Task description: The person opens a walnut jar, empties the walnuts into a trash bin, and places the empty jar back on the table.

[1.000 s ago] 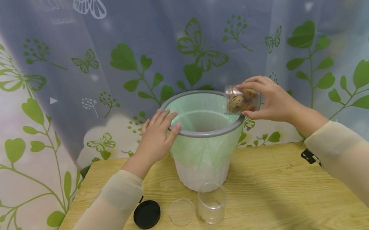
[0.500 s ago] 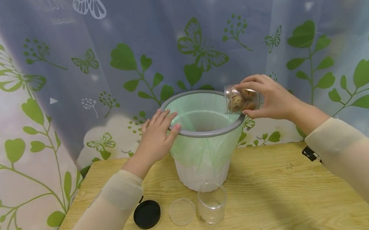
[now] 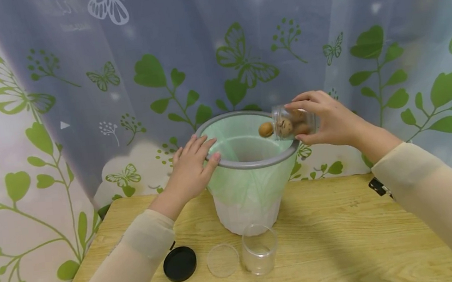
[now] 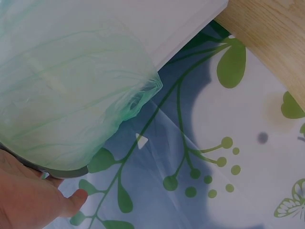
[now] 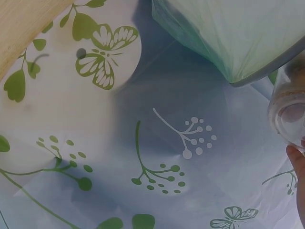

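A clear jar (image 3: 277, 123), tipped onto its side over the right rim of the trash can (image 3: 249, 164), holds several round brown pieces (image 3: 301, 128). My right hand (image 3: 332, 119) grips it near its base, thumb below and fingers above. One smooth tan-brown piece (image 3: 265, 130) is just outside the jar's mouth, above the can's opening. On the can's left rim rests my left hand (image 3: 191, 166), its fingers spread. In the right wrist view only the jar's bottom (image 5: 286, 114) and part of the right hand (image 5: 299, 176) show at the edge.
A pale green bag (image 3: 252, 184) lines the white can. In front of it on the wooden table (image 3: 337, 240) are a black lid (image 3: 180, 264), a clear disc (image 3: 223, 260) and a clear empty jar (image 3: 260, 253). A patterned curtain (image 3: 179, 25) hangs behind.
The jar has shifted slightly left and one brown piece has come out of its mouth over the can. The left hand stays on the rim.
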